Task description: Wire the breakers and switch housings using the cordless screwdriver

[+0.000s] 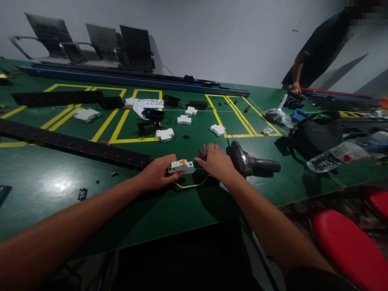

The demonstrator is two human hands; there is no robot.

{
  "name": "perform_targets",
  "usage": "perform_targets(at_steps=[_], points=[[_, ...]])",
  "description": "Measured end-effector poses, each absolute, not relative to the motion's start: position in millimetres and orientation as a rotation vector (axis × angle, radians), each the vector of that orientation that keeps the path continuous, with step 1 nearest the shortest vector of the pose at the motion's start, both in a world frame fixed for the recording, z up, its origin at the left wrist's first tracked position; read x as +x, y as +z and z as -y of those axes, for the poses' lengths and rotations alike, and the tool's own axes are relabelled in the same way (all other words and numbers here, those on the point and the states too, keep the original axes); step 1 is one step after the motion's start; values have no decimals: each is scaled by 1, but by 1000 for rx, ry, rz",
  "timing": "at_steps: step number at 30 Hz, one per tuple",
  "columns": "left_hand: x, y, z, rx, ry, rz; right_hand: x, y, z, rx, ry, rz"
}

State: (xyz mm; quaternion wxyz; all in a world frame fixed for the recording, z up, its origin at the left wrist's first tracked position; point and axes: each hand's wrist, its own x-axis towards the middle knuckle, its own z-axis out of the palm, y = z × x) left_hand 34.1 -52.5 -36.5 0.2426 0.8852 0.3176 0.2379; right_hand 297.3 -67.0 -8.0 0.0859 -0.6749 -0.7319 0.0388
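Note:
My left hand [159,173] is closed around a white circuit breaker [181,166] with an orange toggle, held just above the table. From the breaker's right end a thin blue wire [199,169] runs to my right hand [218,161], whose fingers are pinched together. Red wire ends [204,151] stick up beside those fingertips; the exact grip on the wires is partly hidden. Below, a yellow-green wire [194,186] loops between the two hands. A black cordless drill [242,159] lies right of my right hand. To the left, a long black power strip [75,144] ends near my left hand.
More white circuit breakers [165,134] lie scattered on the green table [130,226]. Long dark rails [121,79] line its far edge. A plastic bottle [339,155] and a black bag [315,135] are at right. Another person [318,48] stands at the far right; red stools [348,242] stand below.

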Motion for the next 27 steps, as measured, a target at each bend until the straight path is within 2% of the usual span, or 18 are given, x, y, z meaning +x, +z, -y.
perform_targets(at_steps=[4, 10, 14, 17, 19, 23, 27], points=[[31, -37, 51, 2422, 637, -820, 307, -21, 48, -1961, 85, 2256], [31, -40, 48, 2439, 601, -809, 335, -1, 62, -1660, 245, 2394], [30, -38, 48, 2423, 639, -812, 345, 15, 97, -1333, 690, 2274], [30, -36, 50, 2417, 676, -821, 348, 18, 117, -1279, 1116, 2103], [30, -35, 51, 2421, 707, -822, 346, 14, 123, -1250, 1252, 1992], [30, -35, 52, 2433, 723, -823, 338, 4, 121, -1252, 1137, 1815], [30, -35, 51, 2444, 719, -839, 335, 4, 117, -1219, 914, 1931]])
